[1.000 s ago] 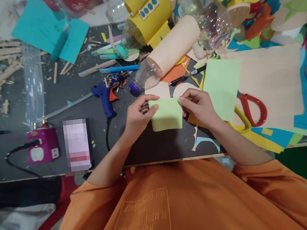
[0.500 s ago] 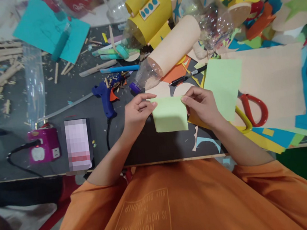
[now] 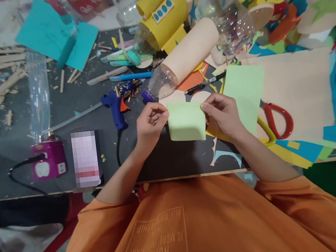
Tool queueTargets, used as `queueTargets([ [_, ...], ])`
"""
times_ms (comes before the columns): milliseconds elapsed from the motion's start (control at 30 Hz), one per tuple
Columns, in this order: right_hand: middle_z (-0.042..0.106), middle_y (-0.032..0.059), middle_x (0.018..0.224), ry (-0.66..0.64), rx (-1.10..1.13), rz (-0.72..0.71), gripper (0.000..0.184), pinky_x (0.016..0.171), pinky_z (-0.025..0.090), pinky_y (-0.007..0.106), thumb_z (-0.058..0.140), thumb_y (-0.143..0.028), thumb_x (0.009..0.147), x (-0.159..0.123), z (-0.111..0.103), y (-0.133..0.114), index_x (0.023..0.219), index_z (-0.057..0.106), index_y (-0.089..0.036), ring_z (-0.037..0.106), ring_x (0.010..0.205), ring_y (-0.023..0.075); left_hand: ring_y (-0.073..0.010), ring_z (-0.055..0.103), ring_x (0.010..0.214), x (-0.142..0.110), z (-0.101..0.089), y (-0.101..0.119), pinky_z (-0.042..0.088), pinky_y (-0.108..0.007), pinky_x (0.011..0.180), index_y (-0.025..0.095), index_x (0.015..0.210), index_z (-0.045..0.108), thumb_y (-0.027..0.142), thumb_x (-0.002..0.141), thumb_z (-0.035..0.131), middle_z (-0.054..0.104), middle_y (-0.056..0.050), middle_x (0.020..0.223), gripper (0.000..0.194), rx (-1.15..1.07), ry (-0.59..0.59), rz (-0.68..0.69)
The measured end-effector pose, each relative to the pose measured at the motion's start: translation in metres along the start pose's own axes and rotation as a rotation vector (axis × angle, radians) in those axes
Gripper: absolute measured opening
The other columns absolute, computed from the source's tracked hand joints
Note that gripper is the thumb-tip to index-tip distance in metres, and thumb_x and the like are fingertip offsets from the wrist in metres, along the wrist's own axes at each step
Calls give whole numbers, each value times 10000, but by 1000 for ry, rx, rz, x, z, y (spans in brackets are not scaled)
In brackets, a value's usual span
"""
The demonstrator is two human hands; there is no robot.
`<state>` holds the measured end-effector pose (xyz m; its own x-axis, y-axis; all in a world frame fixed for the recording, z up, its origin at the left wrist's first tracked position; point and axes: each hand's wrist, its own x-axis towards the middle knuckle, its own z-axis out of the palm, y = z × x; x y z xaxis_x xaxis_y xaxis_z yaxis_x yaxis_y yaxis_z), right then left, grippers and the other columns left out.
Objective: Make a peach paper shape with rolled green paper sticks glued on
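A small light-green sheet of paper [image 3: 186,122] is held up between my two hands over the near part of the dark table. My left hand [image 3: 153,123] pinches its upper left corner between thumb and fingers. At the upper right corner, my right hand [image 3: 220,111] grips the paper the same way. Just beyond the paper lie pale peach paper pieces [image 3: 172,97] and a black pen [image 3: 201,85]. A plastic bottle wrapped in peach paper [image 3: 194,50] lies farther back, its purple cap pointing toward my left hand.
To the left are a blue glue gun [image 3: 115,103], a phone [image 3: 85,157] and a magenta power adapter [image 3: 49,159]. On the right lie red-and-yellow-handled scissors [image 3: 279,121], a larger green sheet [image 3: 246,95] and peach paper [image 3: 300,86]. A yellow-wrapped bottle [image 3: 168,20] sits behind.
The green paper has shifted slightly up and right, and its lower edge now tilts. My left fingers have curled in more at its corner. Both hands keep their hold.
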<state>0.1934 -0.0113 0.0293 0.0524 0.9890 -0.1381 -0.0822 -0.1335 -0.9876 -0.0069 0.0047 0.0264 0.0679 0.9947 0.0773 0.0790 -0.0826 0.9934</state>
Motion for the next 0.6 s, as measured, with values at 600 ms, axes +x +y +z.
queueTargets([
  [600,522,-80,432,4,-20,-21,395,350,384,214,778,-520,682,1,0,-2,584,546,-216,475,341,75,-76,596,702,-4,-5,-3,473,-190,628,208,959,748,192,815,652,700,-32,983,174,204,-55,120],
])
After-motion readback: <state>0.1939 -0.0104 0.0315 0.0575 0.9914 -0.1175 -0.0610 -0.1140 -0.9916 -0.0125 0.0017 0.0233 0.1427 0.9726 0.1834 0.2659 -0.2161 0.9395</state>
